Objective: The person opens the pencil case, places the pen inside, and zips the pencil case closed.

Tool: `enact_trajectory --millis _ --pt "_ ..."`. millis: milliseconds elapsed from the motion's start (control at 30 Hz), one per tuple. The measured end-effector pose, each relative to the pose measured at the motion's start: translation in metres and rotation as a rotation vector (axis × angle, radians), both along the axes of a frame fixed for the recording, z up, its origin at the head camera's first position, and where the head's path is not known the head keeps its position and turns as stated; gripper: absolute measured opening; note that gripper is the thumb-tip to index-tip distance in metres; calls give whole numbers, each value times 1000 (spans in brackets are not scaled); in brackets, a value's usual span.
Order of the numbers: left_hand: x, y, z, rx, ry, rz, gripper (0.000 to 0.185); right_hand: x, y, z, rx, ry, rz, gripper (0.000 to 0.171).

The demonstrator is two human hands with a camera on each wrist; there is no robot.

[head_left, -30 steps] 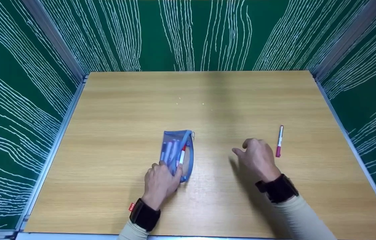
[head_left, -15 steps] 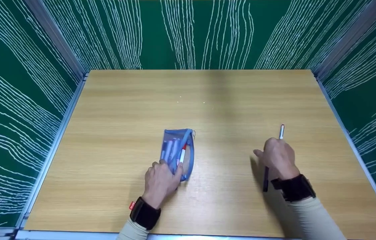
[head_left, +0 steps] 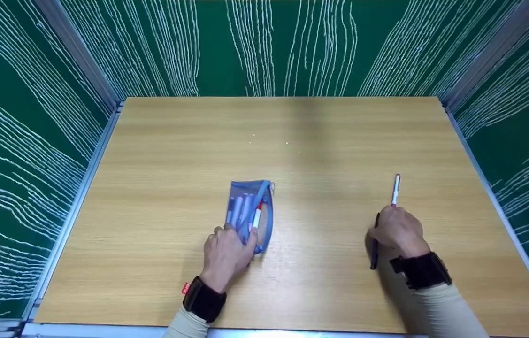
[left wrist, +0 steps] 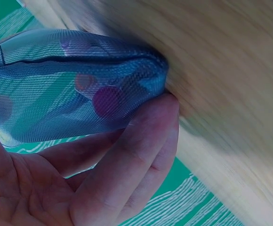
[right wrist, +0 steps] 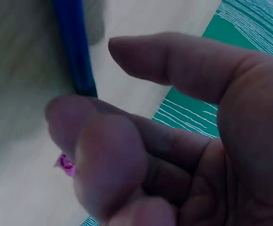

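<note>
1. My left hand [head_left: 225, 256] grips the near end of the blue see-through mesh pencil pouch [head_left: 249, 213], full of pens.
2. My right hand [head_left: 399, 231] covers the white pen with pink cap [head_left: 394, 188]; I cannot tell if it grips.

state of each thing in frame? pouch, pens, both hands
blue mesh pouch: flat on table, zip open, pens inside
left hand: grips the pouch's near end
right hand: fingers curled over the pink-capped pen
pink-capped pen: lying on table
dark pen: beside right hand, contact unclear
table: wooden, level
</note>
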State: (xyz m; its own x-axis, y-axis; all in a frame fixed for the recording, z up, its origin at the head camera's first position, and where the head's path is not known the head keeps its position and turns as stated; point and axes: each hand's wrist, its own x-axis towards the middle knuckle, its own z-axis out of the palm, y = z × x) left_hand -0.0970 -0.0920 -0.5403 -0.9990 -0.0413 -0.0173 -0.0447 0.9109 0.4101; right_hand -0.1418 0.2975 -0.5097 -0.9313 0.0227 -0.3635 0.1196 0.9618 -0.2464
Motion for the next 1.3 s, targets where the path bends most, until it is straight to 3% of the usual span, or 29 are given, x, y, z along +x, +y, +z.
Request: enact_trajectory --millis 200,400,733,1067,1300 --pt "-1 0 -1 -16 37 5 61 3 -2 -5 -45 -20 -26 20" --pt "-1 0 -3 -18 52 9 62 4 -4 -10 -95 30 -39 19" --pt "-1 0 -2 -10 38 2 60 -1 -10 -11 -150 51 -32 35" --pt "-1 0 -2 -6 34 -4 58 -4 -32 -6 -308 56 -70 22" --pt "0 1 -3 -36 101 5 63 -7 -46 -7 -391 104 -99 17"
